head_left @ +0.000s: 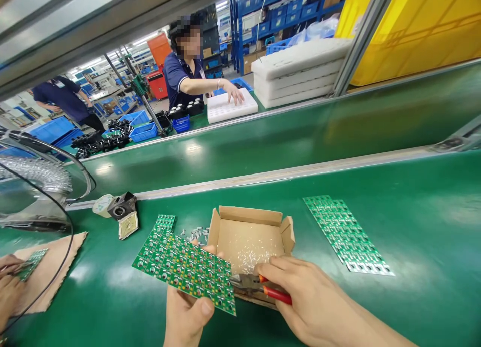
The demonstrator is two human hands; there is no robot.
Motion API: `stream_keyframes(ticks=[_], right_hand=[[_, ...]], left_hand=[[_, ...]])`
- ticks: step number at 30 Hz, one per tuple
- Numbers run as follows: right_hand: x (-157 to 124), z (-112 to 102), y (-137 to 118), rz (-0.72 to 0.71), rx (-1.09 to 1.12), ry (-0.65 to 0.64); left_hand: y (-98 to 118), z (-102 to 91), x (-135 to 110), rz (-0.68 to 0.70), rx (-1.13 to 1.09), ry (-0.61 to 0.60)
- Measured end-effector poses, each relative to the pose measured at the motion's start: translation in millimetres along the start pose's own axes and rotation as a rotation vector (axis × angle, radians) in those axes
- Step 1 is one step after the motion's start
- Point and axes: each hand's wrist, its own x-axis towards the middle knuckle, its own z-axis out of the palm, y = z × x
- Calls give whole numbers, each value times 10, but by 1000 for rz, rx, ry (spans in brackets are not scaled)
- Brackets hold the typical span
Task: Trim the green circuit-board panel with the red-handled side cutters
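Note:
My left hand [187,312] grips a green circuit board panel [186,267] from below, thumb on its near edge, the panel tilted over the green table. My right hand [300,297] is closed round red-handled cutting pliers [259,285], whose jaws meet the panel's right edge. Behind them an open shallow cardboard box [251,236] holds many tiny metal clippings. Small loose parts [197,233] lie just left of the box.
A second green panel [345,234] lies flat to the right. A small black part and tape [120,209] sit at the left. Another person's hands [9,282] work on brown card at far left. Beyond the conveyor belt [300,136], a co-worker handles a white foam tray [231,106].

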Motion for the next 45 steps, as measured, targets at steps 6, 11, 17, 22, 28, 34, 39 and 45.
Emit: stream_keyframes(ticks=[6, 11, 17, 22, 28, 34, 39, 45], right_hand=[[13, -29, 4, 66, -7, -34], [13, -42, 0, 54, -56, -3], [18, -29, -38, 48, -14, -26], [30, -1, -9, 21, 12, -14], [10, 2, 16, 27, 10, -2], [1, -42, 34, 30, -31, 19], [19, -31, 5, 0, 8, -10], [10, -11, 16, -11, 22, 1]], left_hand=[[70, 219, -12, -34, -80, 136], [108, 345, 3, -46, -213, 246], [105, 356, 11, -34, -177, 219], [108, 383, -8, -47, -159, 254], [-45, 100, -10, -23, -148, 29], [-167, -114, 48, 117, -120, -53], [-50, 63, 27, 35, -129, 25], [121, 357, 17, -13, -89, 237]])
